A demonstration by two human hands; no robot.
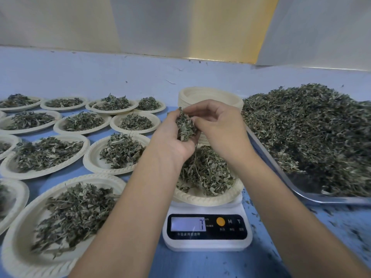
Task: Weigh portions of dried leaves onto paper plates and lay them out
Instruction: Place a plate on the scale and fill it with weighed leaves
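Left hand cups one leaf clump; right hand pinches it, above one plate on one scale. At least twelve filled plates lie left.

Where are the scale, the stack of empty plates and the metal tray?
scale (208, 234): head view, dark front panel.
stack of empty plates (210, 95): head view, top plate's hollow.
metal tray (307, 187): head view, bare near corner.

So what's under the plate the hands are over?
A white scale sits under that plate. Its screen shows in front, but the plate covers the scale's top, so that part can't be seen.
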